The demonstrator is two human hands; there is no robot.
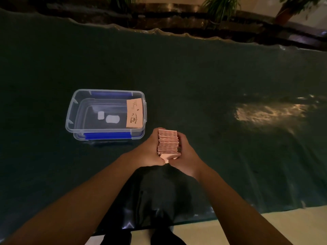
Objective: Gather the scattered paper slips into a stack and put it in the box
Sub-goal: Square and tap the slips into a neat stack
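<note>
Both hands press a thick stack of pink paper slips [168,142] between them — the left hand [151,150] closed on its left side, the right hand [185,154] on its right — above the dark green table cover [212,82]. Just far-left of the stack sits the clear plastic box [70,114], with one printed slip [134,113] lying against its right wall.

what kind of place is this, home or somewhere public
Probably a public indoor spot, such as a lobby or lounge, though it is dim. Potted plants line a polished stone ledge behind a long table under a dark cloth, with a pale tiled floor below.
</note>
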